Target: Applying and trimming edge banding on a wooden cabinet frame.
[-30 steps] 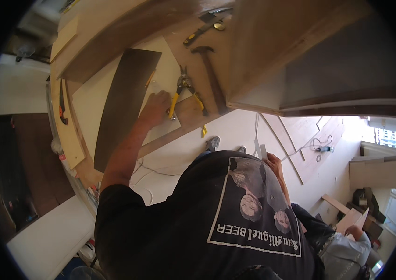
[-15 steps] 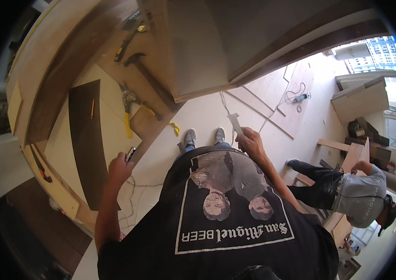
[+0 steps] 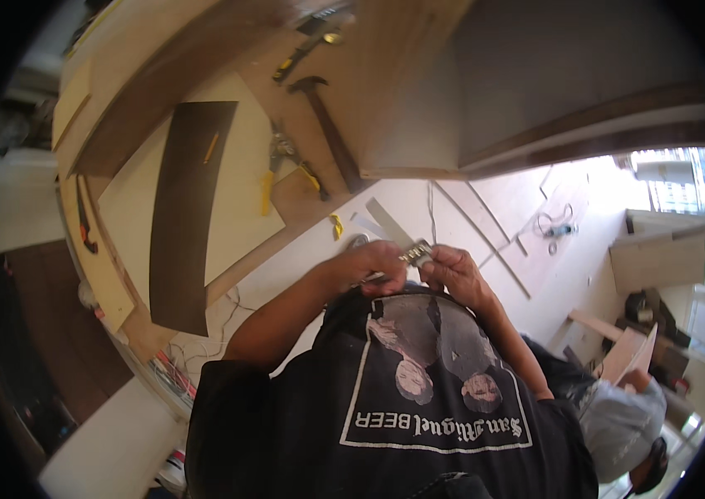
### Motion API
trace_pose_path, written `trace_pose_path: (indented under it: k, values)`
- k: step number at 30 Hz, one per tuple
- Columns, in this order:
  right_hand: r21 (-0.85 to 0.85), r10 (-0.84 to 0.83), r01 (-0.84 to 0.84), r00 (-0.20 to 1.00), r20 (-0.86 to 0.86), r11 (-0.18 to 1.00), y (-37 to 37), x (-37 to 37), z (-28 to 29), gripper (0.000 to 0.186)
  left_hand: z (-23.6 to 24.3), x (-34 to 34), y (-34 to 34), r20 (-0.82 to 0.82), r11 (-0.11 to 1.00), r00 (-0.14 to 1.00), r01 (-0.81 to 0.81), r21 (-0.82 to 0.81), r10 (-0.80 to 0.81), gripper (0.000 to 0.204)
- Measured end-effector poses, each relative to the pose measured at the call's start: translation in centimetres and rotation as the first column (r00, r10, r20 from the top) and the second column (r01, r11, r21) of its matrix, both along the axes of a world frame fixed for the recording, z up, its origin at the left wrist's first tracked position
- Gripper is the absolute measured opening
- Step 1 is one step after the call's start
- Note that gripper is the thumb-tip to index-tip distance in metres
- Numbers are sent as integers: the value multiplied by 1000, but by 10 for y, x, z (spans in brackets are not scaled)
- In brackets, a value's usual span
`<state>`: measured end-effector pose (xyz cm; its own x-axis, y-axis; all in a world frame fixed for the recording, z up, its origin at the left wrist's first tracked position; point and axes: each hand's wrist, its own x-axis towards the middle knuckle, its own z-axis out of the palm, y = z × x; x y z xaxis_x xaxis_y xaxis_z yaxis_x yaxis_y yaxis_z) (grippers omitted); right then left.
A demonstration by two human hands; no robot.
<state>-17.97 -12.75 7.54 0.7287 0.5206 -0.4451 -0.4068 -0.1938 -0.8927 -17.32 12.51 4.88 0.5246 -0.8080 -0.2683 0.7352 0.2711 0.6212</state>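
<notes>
Both hands meet in front of my waist. My left hand [image 3: 371, 266] has its fingers closed round a small shiny metal piece [image 3: 415, 253], which looks like a hinge; its far part shows between the two hands. My right hand [image 3: 457, 279] pinches at the other side of the metal piece. A flat pale-grey strip [image 3: 385, 219] with a notched end sticks out beyond the hands, toward the floor. Its near end is hidden behind the metal piece and fingers, with the right hand closest to it.
On the workbench [image 3: 140, 200] at left lie a dark brown panel [image 3: 183, 216] with a pencil [image 3: 212, 148], a hammer [image 3: 327, 125], and yellow-handled snips [image 3: 286, 158]. A large wooden cabinet box [image 3: 419, 108] juts in ahead. A power tool [image 3: 564, 229] rests on boards; a co-worker [image 3: 623, 416] stands right.
My left hand has swung right with the metal piece to meet my right hand. The strip now points the other way, toward the left. The whole view has shifted.
</notes>
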Motion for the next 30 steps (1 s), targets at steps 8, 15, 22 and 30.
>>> trace_pose_path:
  k: [8,15,22,30]
  values:
    - [-206,213,-193,974,77,959,-7,3,4,16,19,-37,-37,280,932,938,-273,239,203,58]
    - [-200,311,-300,950,25,933,-2,-1,10,20,-38,-87,-50,737,411,552,-821,397,391,49]
    - [-228,510,-465,834,210,855,-28,6,1,20,-57,-135,-2,928,-302,367,-879,369,66,33]
    - [41,226,-229,972,65,973,-41,15,16,16,22,-173,8,497,-67,195,-885,461,845,19]
